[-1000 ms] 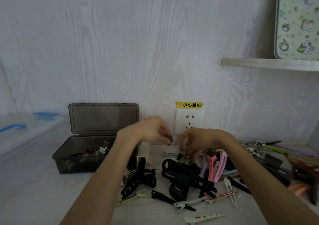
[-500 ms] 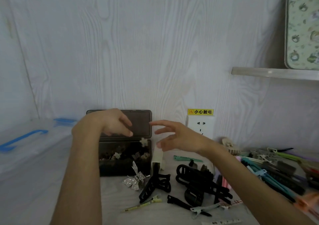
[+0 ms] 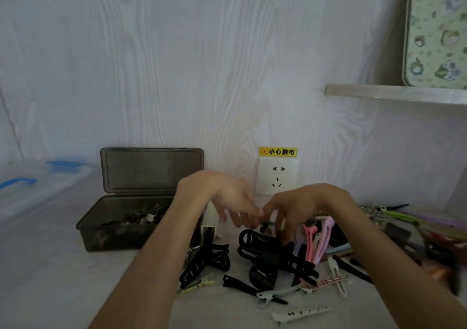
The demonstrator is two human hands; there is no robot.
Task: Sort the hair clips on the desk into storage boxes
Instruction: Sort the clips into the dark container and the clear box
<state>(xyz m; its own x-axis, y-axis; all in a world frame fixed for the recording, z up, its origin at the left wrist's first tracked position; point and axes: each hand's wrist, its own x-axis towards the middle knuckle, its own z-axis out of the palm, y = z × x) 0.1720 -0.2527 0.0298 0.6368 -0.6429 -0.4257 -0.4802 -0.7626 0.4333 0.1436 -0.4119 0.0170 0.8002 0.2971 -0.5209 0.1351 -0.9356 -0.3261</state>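
Both hands hang over the clip pile in the lower middle of the frame. The left hand (image 3: 227, 197) has its fingers loose and pointing down, holding nothing that I can make out. The right hand (image 3: 300, 205) reaches in beside it, fingers spread and drooping, their tips just above or touching the big black claw clips (image 3: 273, 253); motion blur hides whether anything is pinched, so I cannot tell. The two hands' fingertips nearly meet above the pile.

Pink clips (image 3: 319, 240) stand just right of the right hand's fingers. Flat snap clips and a pale duckbill clip (image 3: 275, 296) lie lower, nearer the bottom edge. The dark storage box (image 3: 106, 230), lid up and already holding small clips, sits at left centre of the frame, beside the left forearm. A wall socket (image 3: 276, 176) shows behind the hands.
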